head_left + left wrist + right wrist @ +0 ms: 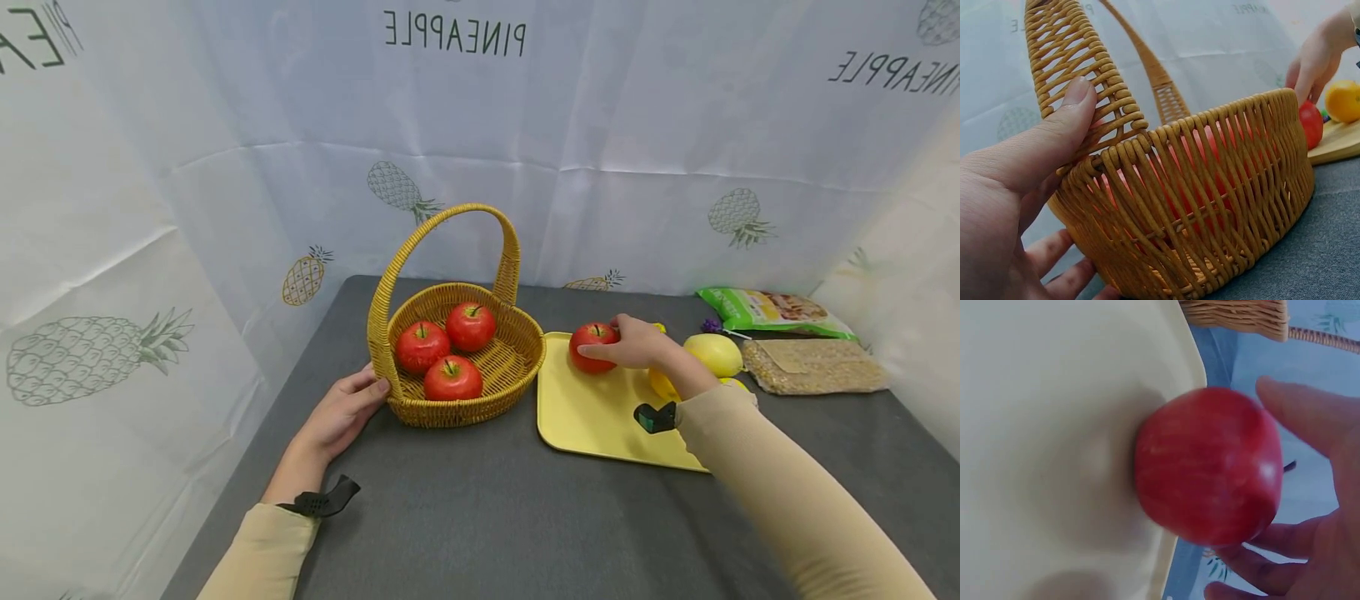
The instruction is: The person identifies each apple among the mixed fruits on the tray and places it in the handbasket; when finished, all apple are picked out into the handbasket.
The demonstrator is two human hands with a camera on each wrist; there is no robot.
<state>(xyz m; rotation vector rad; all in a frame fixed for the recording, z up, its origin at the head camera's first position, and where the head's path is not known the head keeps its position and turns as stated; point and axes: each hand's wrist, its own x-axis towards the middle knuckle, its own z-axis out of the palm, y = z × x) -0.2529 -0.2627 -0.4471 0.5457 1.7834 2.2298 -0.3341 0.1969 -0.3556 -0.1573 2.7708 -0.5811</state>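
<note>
A yellow wicker basket [450, 413] with a tall arched handle holds three red apples [453, 378]. At its left end my left hand [351, 408] grips the base of the handle, the thumb on the handle's weave and the fingers around the outer wall in the left wrist view. Off to the right, my right hand [637, 343] has its thumb and fingers around another red apple [1210, 465], by the left part of a yellow tray [592, 425]. The apple's stem points toward the palm in the right wrist view.
Yellow fruit [712, 355], partly hidden by the right forearm, lies at the tray's right side. Behind it are a green bag [780, 312] and a clear pack of grains [813, 365]. A white pineapple-print curtain [480, 117] hangs behind the grey table [480, 508].
</note>
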